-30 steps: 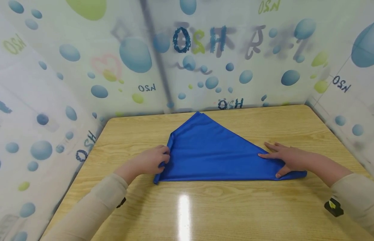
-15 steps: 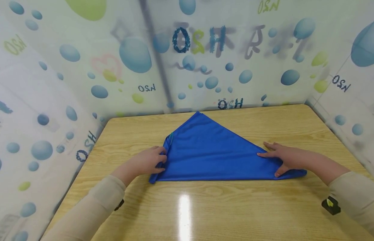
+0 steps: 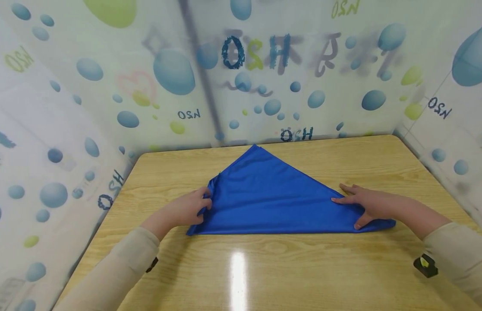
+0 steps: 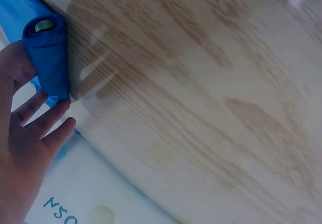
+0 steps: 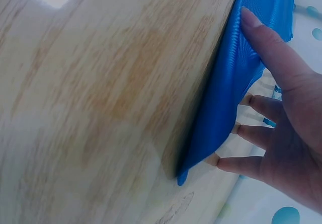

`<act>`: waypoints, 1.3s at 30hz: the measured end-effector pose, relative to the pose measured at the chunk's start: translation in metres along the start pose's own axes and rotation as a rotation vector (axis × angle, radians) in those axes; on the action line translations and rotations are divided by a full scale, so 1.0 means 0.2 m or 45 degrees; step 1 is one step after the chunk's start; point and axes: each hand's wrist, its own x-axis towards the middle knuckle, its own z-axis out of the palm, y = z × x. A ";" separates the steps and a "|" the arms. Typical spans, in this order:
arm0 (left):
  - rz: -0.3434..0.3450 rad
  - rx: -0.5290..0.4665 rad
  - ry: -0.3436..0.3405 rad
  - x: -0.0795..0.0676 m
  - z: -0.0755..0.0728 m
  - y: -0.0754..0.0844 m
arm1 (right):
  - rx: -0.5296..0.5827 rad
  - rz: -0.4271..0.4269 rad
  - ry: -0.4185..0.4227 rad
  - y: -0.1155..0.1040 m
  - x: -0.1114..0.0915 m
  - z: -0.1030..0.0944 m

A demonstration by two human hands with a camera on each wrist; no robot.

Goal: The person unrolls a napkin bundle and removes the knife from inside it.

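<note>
A blue cloth (image 3: 268,194), roughly a triangle with its peak toward the back wall, lies on the wooden table. Its left edge is rolled up; in the left wrist view the end of the roll (image 4: 48,58) shows its coiled layers with something pale green inside. My left hand (image 3: 188,208) grips this roll, thumb on one side and fingers on the other. At the narrow right end, my right hand (image 3: 370,205) rests with fingers spread. The right wrist view shows the right thumb on the cloth (image 5: 221,103), while other fingertips reach the tabletop beyond its edge.
The wooden table (image 3: 303,268) has a bright light reflection near its front. Behind and on both sides hang pale curtains (image 3: 322,121) printed with blue and green drops and lettering. A small dark device (image 3: 426,264) sits under the right sleeve.
My left hand has shifted a little to the left with the rolled edge, and the flat part of the cloth has become wider on that side. My right hand stays nearly still.
</note>
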 end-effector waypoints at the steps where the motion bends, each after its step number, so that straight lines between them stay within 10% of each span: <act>1: -0.009 -0.019 0.000 0.00 0.00 0.00 | -0.001 0.000 0.000 0.00 0.00 0.00; 39: -0.002 -0.054 0.099 -0.10 0.04 -0.12 | -0.009 -0.010 0.007 0.02 0.01 0.01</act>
